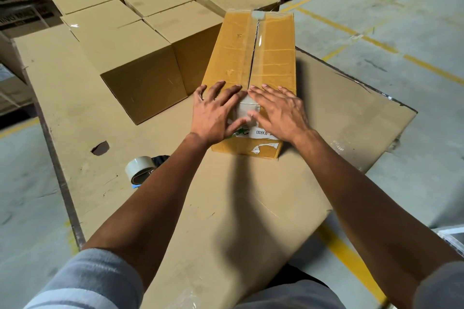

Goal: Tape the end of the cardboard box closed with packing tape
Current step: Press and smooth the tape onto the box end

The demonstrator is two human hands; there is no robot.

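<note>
- the near top edge of the cardboard box (247,57) is covered by both hands, so how the strip of tape (247,106) sits on the seam there cannot be told in full; only a pale patch shows between the hands
- a label (261,133) on the near end face is partly under the wrists, its print upside down and only partly readable
- the roll of packing tape (138,169) at lower left of centre is cut off by the left forearm; a dark object just behind it is too hidden to name
- the box lies in the middle of the frame on a flat cardboard sheet (75,98), its long axis running from the hands up towards the top of the frame, leaning slightly right
- its top seam runs along that same axis, under clear tape, with a pale tape end at the far edge
- the left hand (216,113) lies flat with fingers spread on the near top corner, thumb down on the end face, gripping nothing
- the right hand (278,113) is likewise spread and flat, pressing beside the seam, thumb over the pale tape patch
- plain brown boxes (140,57) stand in rows at upper left, one close beside the long box
- printed cartons line the top edge, partly cut off
</note>
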